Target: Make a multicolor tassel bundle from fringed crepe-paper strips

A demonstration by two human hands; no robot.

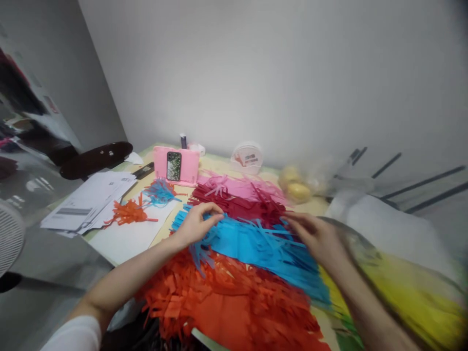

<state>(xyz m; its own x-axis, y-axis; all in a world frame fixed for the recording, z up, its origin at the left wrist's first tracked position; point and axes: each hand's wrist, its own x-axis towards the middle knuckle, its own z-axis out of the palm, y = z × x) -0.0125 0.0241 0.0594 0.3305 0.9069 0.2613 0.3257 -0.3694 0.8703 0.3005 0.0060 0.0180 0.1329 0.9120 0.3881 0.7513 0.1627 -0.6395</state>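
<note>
While one orange tassel (129,212) and one blue tassel (161,191) lie left, apparently complete, blue fringed paper (237,239) lies mid-tabletop (216,162), unrolled, left hand (195,225) and right hand (321,236) at its far side, whether either grip pinches it undeterminable.

Here's the bright blue fringed paper (241,241), stretched out and slanting down to the right, smooth in patches, loose strips tangled across it, lying between crimson fringed paper (237,205) and orange fringed paper (226,314).
</note>
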